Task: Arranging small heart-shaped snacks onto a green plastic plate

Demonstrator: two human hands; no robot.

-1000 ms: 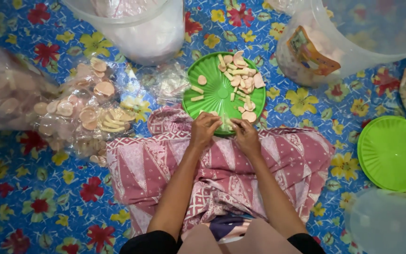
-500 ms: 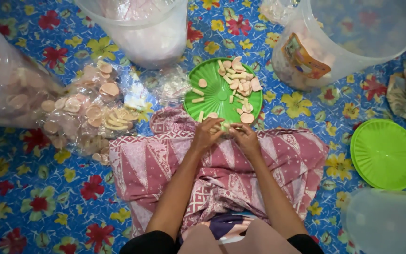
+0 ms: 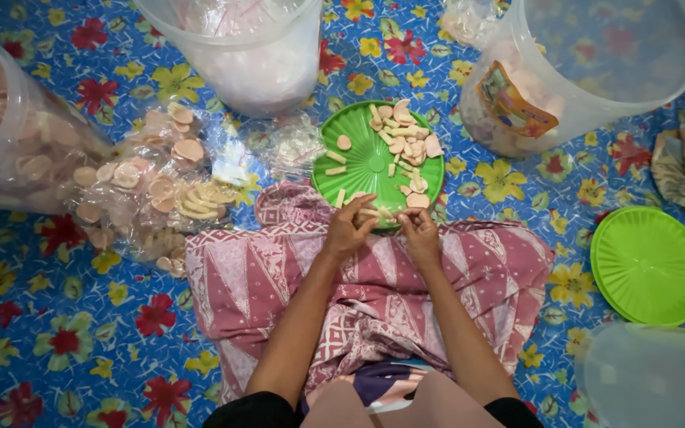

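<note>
A round green lid (image 3: 366, 162) lies upside down on the floor mat just past my knees, holding several pale cracker pieces, some round and some stick-shaped. My left hand (image 3: 348, 226) and my right hand (image 3: 419, 232) meet at the lid's near rim, fingers pinched together on a small pale cracker piece (image 3: 370, 212) between them. A pink patterned cloth (image 3: 279, 277) covers my lap under both forearms.
Clear plastic bags of round crackers (image 3: 152, 190) lie at left. A clear tub (image 3: 251, 47) stands at top centre, another clear tub (image 3: 596, 63) at top right. A second green lid (image 3: 648, 265) and a clear container (image 3: 652, 376) sit at right.
Both hands stay together at the green lid's near rim, shifting only slightly. The view has moved a little, so the objects sit lower in the frame.
</note>
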